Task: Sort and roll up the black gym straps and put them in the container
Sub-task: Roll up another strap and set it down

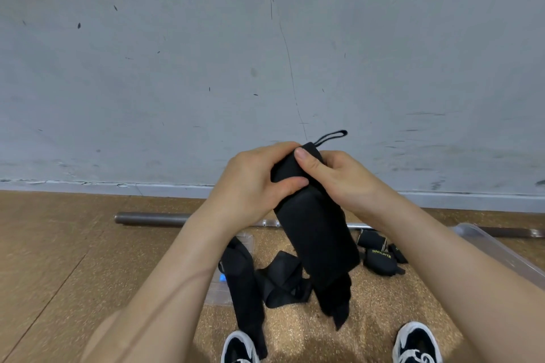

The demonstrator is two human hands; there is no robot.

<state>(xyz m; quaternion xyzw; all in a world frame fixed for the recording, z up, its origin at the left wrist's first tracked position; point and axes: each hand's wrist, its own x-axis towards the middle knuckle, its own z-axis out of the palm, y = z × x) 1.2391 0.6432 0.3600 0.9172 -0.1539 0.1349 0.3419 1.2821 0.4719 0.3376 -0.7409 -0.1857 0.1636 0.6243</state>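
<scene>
Between the two hands, in front of the scuffed grey wall (206, 53), a black wrist strap (318, 239) was held up. The left hand (253, 183) gripped its upper end from the left, with the thumb laid across the front of the fabric. The right hand (339, 177) gripped the same end from the right, with its thumb pressed near the top edge. The fingers of both hands were curled round the strap. Just above the grip, a thin thumb loop (333, 135) stuck out up and to the right. Below the grip the strap hung down as a broad flat band, its lower end crumpled.

Further below the grip, the other straps lay on the cork-coloured floor (59, 259). A long black strap (244, 289) lay under the left wrist, with a loosely folded strap (280, 280) just beside it. Under the right wrist sat a cluster of small rolled straps (380, 259) with yellow lettering. Just right of these, by the right forearm, showed the rim of a clear plastic container (495, 250). A metal bar (153, 219) lay near the foot of the wall, below the hands. A left shoe (240, 348) and a right shoe (417, 343), both black and white, stood at the bottom edge.
</scene>
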